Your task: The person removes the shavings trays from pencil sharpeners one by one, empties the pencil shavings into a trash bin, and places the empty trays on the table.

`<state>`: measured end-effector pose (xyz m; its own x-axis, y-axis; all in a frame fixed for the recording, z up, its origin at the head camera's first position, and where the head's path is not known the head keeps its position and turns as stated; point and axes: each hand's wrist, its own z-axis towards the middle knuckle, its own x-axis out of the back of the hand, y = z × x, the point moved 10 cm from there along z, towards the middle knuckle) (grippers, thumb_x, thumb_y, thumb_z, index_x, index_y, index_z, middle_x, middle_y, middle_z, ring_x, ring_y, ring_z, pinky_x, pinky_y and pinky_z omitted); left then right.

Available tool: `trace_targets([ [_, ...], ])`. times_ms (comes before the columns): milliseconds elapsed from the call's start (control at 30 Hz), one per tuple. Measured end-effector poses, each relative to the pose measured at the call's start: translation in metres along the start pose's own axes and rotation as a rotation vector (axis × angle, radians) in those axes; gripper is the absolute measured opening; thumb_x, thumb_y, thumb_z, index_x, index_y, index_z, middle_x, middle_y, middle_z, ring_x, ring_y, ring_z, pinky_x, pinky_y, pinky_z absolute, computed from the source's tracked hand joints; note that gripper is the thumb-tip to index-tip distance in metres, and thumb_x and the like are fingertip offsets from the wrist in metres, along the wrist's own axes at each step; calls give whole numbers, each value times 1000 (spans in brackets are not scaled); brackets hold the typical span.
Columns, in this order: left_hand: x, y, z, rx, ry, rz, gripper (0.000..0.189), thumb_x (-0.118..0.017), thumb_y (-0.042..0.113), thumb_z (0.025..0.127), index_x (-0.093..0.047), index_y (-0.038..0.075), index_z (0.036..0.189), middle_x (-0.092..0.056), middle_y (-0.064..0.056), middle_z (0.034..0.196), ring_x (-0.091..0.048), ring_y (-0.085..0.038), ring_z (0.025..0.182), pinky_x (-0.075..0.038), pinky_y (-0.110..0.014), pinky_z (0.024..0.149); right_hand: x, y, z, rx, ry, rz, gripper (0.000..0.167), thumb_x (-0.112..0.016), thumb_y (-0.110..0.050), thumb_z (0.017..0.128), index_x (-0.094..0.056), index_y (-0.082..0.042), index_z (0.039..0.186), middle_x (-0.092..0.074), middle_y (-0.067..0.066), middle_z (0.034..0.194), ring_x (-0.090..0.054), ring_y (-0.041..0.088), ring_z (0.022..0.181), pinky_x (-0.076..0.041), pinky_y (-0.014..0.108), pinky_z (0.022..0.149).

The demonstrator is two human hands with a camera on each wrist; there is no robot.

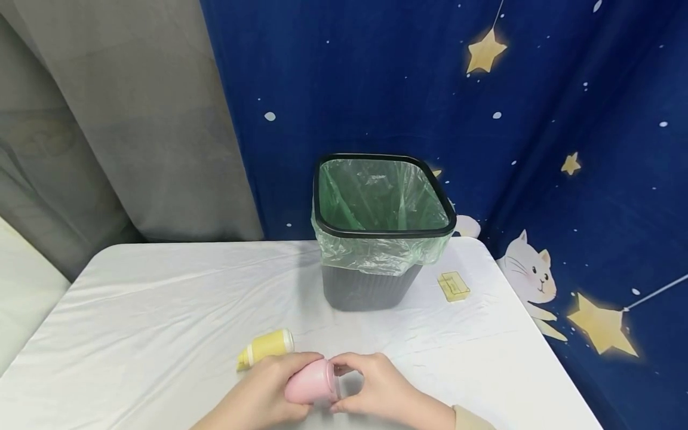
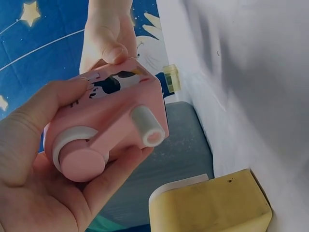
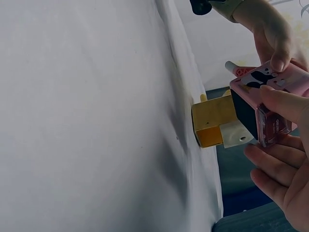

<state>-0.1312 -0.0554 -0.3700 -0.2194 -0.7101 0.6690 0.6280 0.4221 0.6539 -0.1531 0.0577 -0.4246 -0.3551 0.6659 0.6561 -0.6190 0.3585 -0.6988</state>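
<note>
My left hand (image 1: 263, 391) grips a pink crank pencil sharpener (image 1: 308, 382) tipped on its side low over the table. In the left wrist view its pink crank and white knob (image 2: 147, 126) show, with a panda picture on one face. At the other end my right hand (image 1: 384, 388) pinches the see-through shavings drawer (image 3: 271, 126), thumb on one side and fingers on the other. The drawer sits at the sharpener's dark end. Behind my left hand, a yellow sharpener (image 1: 270, 344) lies on the white tablecloth.
A grey bin (image 1: 371, 289) with a black rim and a green plastic liner (image 1: 376, 260) stands at the table's back. Right of it lies a small see-through yellow drawer (image 1: 454, 286). A blue star-patterned curtain (image 1: 365, 77) hangs behind the table.
</note>
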Motion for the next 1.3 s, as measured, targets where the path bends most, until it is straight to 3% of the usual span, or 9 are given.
trace_targets([
  [233, -3, 2, 1, 4, -3, -57, 58, -70, -4, 59, -62, 35, 101, -57, 24, 83, -52, 3, 68, -44, -14, 62, 1, -3, -5, 2, -29, 31, 51, -82, -33, 75, -62, -17, 119, -67, -9, 108, -63, 5, 98, -50, 32, 88],
  [500, -4, 5, 0, -13, -31, -92, 60, -72, -3, 58, -63, 34, 103, -57, 24, 83, -51, 4, 67, -44, -13, 60, 7, -9, -8, 26, -19, 22, 51, -84, -30, 73, -63, -18, 118, -68, -10, 107, -63, 3, 96, -51, 27, 86],
  [633, 0, -5, -5, 64, -42, -78, 58, -72, -3, 59, -62, 37, 100, -56, 24, 79, -51, 2, 67, -44, -17, 59, 18, 1, -12, -17, 2, -11, 53, -85, -33, 72, -64, -16, 117, -68, -11, 104, -64, 3, 93, -51, 34, 87],
  [800, 11, -16, -12, 148, -16, -32, 56, -75, 0, 62, -63, 38, 100, -57, 23, 81, -52, 0, 70, -45, -19, 61, 46, 17, -22, -79, 92, -32, 54, -87, -30, 67, -66, -15, 115, -70, -9, 102, -65, 5, 89, -50, 43, 88],
  [1033, 11, -19, -10, 149, -29, 29, 54, -73, 1, 62, -61, 38, 99, -56, 24, 82, -52, 0, 71, -44, -19, 64, 60, 17, -26, -59, 130, -4, 53, -84, -31, 71, -64, -15, 118, -69, -4, 109, -66, 8, 92, -48, 46, 91],
  [1300, 5, -26, -15, 172, -13, 99, 48, -72, 2, 60, -59, 36, 91, -51, 24, 76, -48, 1, 66, -42, -19, 60, 69, 27, -33, -93, 196, 17, 53, -85, -26, 70, -64, -15, 118, -70, -2, 107, -67, 11, 92, -48, 43, 91],
])
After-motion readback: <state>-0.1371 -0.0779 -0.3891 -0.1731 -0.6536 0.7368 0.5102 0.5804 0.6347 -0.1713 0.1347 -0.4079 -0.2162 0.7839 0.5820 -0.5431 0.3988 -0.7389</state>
